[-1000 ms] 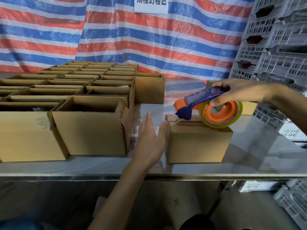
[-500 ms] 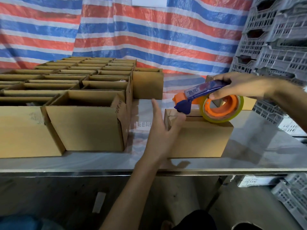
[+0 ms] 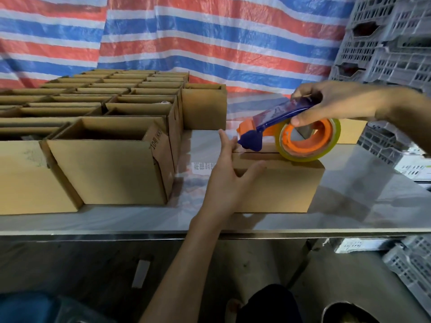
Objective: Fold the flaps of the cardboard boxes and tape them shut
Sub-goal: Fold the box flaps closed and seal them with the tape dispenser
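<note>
A small closed cardboard box (image 3: 282,185) sits near the front of the steel table (image 3: 363,178), its top flaps folded down with a seam along the middle. My left hand (image 3: 227,180) lies flat against the box's left end, fingers straight, thumb across the front face. My right hand (image 3: 331,101) grips the blue handle of an orange tape dispenser (image 3: 291,134). Its roll of clear tape rests on the box top and its blue nose is at the left edge of the seam.
Several open cardboard boxes (image 3: 109,164) stand in rows on the left half of the table. Another box (image 3: 204,108) stands behind. Grey plastic crates (image 3: 391,40) are stacked at the right. A striped tarp (image 3: 186,33) hangs at the back.
My left hand moved from hovering beside the box to pressing on its left end. The dispenser's nose came down to the box's left top edge.
</note>
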